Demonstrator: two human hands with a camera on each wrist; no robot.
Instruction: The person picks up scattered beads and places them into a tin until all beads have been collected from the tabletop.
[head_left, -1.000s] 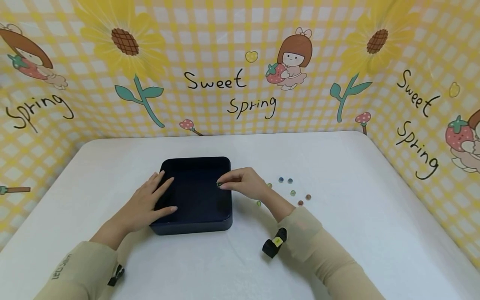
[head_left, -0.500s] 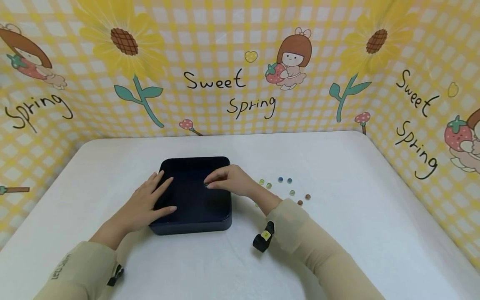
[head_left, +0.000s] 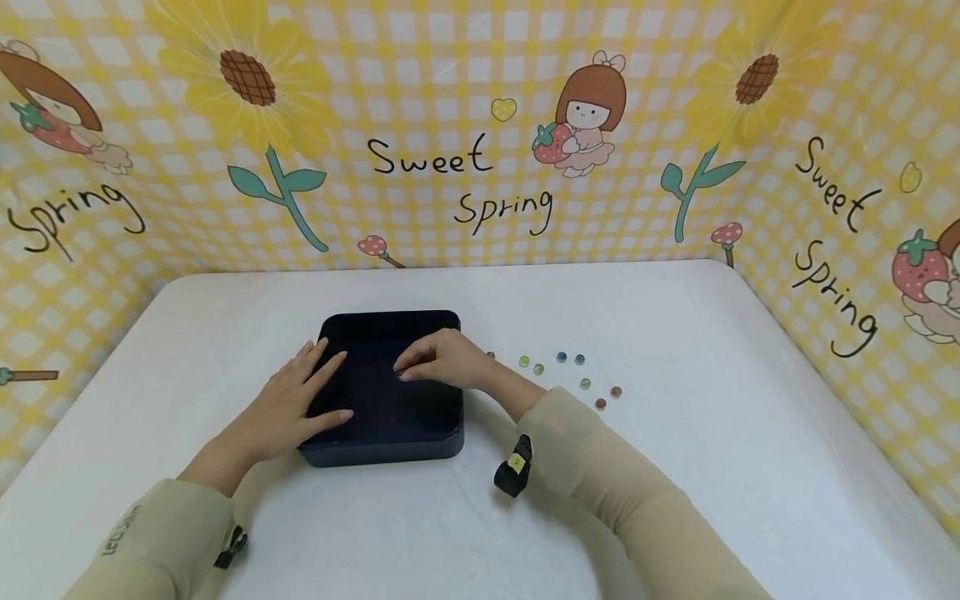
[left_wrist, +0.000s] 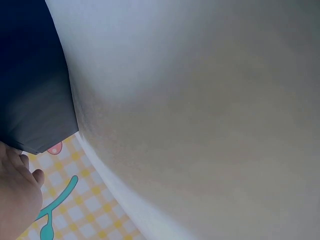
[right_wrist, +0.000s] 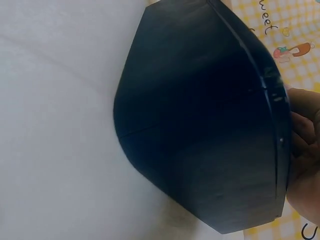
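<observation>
Over the middle of the dark tray (head_left: 386,451), my right grip (head_left: 444,360) pinches a dark piece (head_left: 398,372) (height indeterminate), my spread left grip (head_left: 279,408) touching the left rim.

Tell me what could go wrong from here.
The small dark piece pinched in the right hand could slip and be hard to spot in the square navy box. The small round glassy marbles lying loose on the white table might roll if the beige right sleeve brushes them. The left hand, at the box's left edge, might shift it.
</observation>
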